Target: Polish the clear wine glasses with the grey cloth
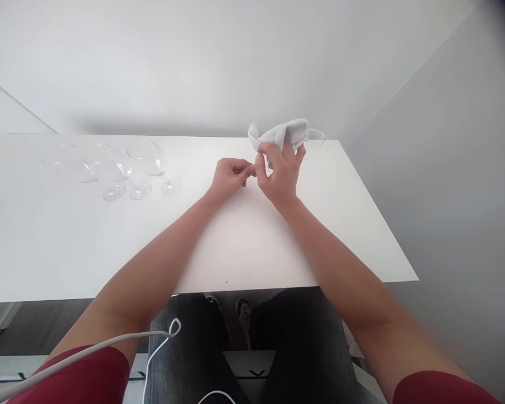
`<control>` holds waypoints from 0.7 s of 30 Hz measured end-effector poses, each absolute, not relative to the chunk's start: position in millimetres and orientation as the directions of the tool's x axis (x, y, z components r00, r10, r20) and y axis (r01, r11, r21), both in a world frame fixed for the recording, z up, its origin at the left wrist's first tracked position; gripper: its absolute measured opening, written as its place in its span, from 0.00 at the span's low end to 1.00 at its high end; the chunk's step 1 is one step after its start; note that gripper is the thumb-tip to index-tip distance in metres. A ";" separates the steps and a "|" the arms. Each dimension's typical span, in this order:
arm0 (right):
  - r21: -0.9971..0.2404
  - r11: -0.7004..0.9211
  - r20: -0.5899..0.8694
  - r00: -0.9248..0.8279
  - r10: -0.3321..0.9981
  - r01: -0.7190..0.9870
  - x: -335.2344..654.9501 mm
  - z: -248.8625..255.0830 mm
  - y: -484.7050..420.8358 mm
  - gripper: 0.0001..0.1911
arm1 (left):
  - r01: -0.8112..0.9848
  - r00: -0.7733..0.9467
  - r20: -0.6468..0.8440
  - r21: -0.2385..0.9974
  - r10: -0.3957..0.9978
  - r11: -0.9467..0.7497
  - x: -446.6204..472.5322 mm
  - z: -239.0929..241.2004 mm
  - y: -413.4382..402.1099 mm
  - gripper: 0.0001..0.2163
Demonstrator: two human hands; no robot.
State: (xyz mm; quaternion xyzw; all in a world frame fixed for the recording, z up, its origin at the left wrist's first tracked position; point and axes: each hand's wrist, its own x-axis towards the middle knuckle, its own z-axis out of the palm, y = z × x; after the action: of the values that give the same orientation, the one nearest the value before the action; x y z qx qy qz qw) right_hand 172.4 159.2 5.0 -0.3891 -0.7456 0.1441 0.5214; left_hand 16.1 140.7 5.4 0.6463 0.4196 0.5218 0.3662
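Observation:
My right hand point(280, 174) grips a white cloth point(292, 132), bunched up above the table. Past the cloth's right side shows the thin clear rim of a wine glass point(317, 134); the cloth and fingers hide most of it. The glass appears to lie tilted on its side. Close by on the left, my left hand point(231, 175) is closed in a pinch at what seems to be the stem end of this glass. The fingertips of both hands nearly touch.
On the white table point(235, 241), three clear stemmed glasses stand in a row at the left: one point(149, 160), another point(118, 168) and a third point(88, 171). A wall runs behind and to the right. A white cable point(109, 339) crosses my left sleeve.

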 end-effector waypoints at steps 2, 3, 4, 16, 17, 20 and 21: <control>-0.625 0.645 0.674 -0.112 0.730 0.440 173.3 3.5 160.8 0.14 | 0.189 0.096 0.383 0.899 0.919 -0.395 15.4 4.6 140.5 0.19; -0.613 0.643 0.694 -0.077 0.716 0.459 173.9 3.0 161.5 0.15 | 0.194 0.091 0.386 0.897 0.918 -0.396 15.0 4.0 140.7 0.19; -0.595 0.643 0.718 -0.041 0.695 0.482 174.5 2.7 162.0 0.16 | 0.193 0.084 0.386 0.898 0.919 -0.395 14.7 3.3 140.9 0.18; -0.741 0.622 0.626 -0.073 0.776 0.255 183.0 13.6 152.1 0.26 | 0.018 0.092 0.347 0.937 0.933 -0.350 8.7 9.3 139.2 0.16; -0.734 0.631 0.635 -0.075 0.769 0.251 184.4 14.2 151.8 0.27 | 0.000 0.097 0.341 0.940 0.935 -0.342 8.3 10.0 139.3 0.16; -0.697 0.680 0.679 -0.097 0.728 0.227 185.4 15.4 151.8 0.28 | -0.062 0.117 0.331 0.943 0.936 -0.326 7.8 9.9 140.9 0.18; -0.694 0.692 0.691 -0.088 0.718 0.196 184.2 15.8 151.9 0.28 | -0.084 0.115 0.326 0.944 0.938 -0.318 7.9 9.3 141.8 0.19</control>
State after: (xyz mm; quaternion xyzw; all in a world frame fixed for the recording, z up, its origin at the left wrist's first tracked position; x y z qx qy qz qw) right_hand 184.2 151.9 15.8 -0.3245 -0.7040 0.2202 0.5921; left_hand 7.9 141.8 9.3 0.5896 0.3623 0.5579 0.4580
